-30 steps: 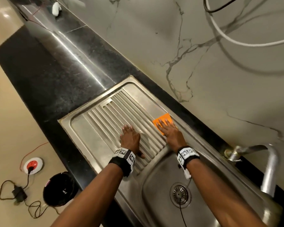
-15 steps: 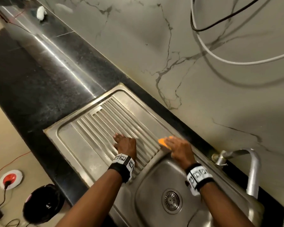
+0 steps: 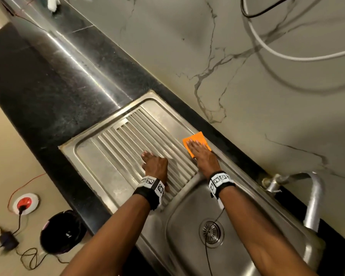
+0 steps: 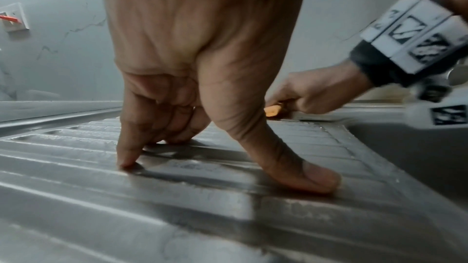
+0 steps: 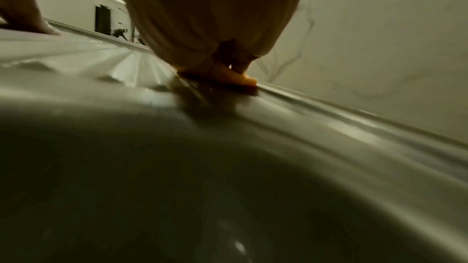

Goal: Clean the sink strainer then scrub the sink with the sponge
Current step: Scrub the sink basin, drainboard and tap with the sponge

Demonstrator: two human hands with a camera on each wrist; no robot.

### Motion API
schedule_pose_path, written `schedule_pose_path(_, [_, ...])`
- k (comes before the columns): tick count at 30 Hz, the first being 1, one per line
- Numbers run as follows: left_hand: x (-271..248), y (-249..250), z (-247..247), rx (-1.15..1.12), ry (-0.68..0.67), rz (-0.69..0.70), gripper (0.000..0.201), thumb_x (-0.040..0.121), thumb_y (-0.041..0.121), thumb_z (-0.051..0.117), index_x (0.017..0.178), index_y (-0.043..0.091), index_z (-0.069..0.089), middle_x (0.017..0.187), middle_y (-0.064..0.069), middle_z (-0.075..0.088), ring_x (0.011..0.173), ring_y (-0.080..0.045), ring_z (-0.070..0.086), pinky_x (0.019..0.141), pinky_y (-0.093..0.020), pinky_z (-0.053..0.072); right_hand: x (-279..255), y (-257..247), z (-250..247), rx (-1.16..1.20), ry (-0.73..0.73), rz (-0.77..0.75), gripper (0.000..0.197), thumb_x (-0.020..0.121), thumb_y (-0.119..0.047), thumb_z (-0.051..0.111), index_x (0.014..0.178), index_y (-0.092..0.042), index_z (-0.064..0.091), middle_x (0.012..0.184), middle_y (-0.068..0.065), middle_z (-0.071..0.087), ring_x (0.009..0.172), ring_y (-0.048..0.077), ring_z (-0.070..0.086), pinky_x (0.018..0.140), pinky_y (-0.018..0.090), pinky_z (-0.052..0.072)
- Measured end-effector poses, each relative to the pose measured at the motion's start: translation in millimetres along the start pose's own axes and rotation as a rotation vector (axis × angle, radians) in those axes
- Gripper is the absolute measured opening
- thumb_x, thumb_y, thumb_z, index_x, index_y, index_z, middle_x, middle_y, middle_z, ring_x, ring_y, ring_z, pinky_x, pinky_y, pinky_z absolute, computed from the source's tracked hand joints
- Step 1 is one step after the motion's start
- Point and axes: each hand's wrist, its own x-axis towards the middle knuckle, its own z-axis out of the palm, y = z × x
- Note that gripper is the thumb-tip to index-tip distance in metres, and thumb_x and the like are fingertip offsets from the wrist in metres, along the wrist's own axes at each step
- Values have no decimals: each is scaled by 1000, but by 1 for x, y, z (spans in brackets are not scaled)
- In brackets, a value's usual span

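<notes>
Two hands, frame centre: right hand (image 3: 202,156) flat, fingers straight, pressing orange sponge (image 3: 195,140); left hand (image 3: 155,164) braced fingertips-down on ribbed steel drainboard (image 3: 116,148), grasping nothing.

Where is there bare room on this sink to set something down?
Bare: the flat strip of drainboard left of the left hand, and the basin floor around the strainer. Crowded: the back rim, where the right hand presses the sponge.

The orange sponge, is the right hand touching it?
Touching. The head view shows the right hand lying flat on the orange sponge, pressing it onto the sink's drainboard.
</notes>
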Motion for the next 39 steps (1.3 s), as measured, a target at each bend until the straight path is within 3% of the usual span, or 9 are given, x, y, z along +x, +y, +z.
schedule_pose_path(2, [1, -1, 1, 24, -27, 5, 108, 51, 34, 97, 136, -6, 44, 143, -56, 1, 138, -69, 3, 112, -71, 25, -35, 5, 7, -16, 10, 82, 80, 81, 15, 49, 154, -13, 33, 157, 7, 38, 145, 29, 37, 117, 44, 34])
schedule_pose_path(5, [-1, -2, 1, 62, 31, 12, 81, 72, 26, 87, 136, -5, 49, 143, -56, 5, 139, -67, 7, 112, -71, 24, -89, 5, 13, -16, 35, 236, 86, 75, 15, 47, 155, -12, 30, 158, 8, 36, 144, 27, 37, 117, 46, 34])
schedule_pose_path(10, [-10, 4, -8, 165, 13, 34, 72, 78, 19, 82, 137, -5, 49, 143, -55, 17, 137, -68, 16, 109, -71, 29, -111, -41, 19, -7, 18, 518, 74, 83, 6, 50, 153, -6, 31, 159, 13, 33, 144, 34, 36, 115, 49, 36])
schedule_pose_path(15, [-21, -10, -15, 292, 103, 141, 41, 92, 24, 63, 128, 4, 62, 134, -35, 51, 131, -54, 40, 109, -59, 37, -121, -84, 17, 45, -26, 457, 65, 81, -1, 25, 138, -2, 55, 143, 18, 54, 128, 37, 56, 94, 45, 55])
schedule_pose_path(19, [-22, -14, -37, 138, 105, 175, 77, 58, 60, 86, 109, 7, 63, 110, -9, 63, 111, -33, 61, 90, -39, 52, -142, -102, 7, 134, 12, 247, 66, 73, -6, 32, 130, -14, 65, 127, 8, 68, 111, 26, 69, 80, 34, 60])
schedule_pose_path(24, [0, 2, -46, 69, 106, 194, 154, 34, 63, 92, 151, -7, 20, 140, -33, 41, 134, -47, 39, 107, -50, 43, -75, -61, -47, 82, 377, 110, 50, 80, -2, 53, 126, -14, 68, 123, 5, 70, 108, 22, 68, 90, 35, 56])
schedule_pose_path(28, [10, -2, -32, 96, 70, 185, 160, 40, 55, 96, 155, -5, 2, 156, -40, 8, 148, -52, 10, 119, -55, 24, 21, -22, -76, 63, 383, 47, 68, 76, 8, 44, 139, -14, 57, 139, 5, 60, 129, 28, 56, 112, 44, 42])
schedule_pose_path(34, [14, 3, -31, 21, 110, 151, 118, 78, 36, 82, 155, -3, 2, 157, -40, 6, 149, -50, 8, 120, -54, 21, 91, 10, -54, -57, -156, -44, 75, 87, 12, 38, 153, -24, 36, 160, 4, 34, 148, 32, 29, 121, 50, 20])
schedule_pose_path(39, [11, 14, -40, 65, 24, 145, 161, 33, 51, 98, 152, -12, 8, 151, -47, 9, 145, -57, 10, 118, -56, 29, 30, 26, -28, 11, -37, 78, 88, 80, 20, 45, 151, -32, 38, 160, -3, 34, 148, 29, 31, 114, 47, 37])
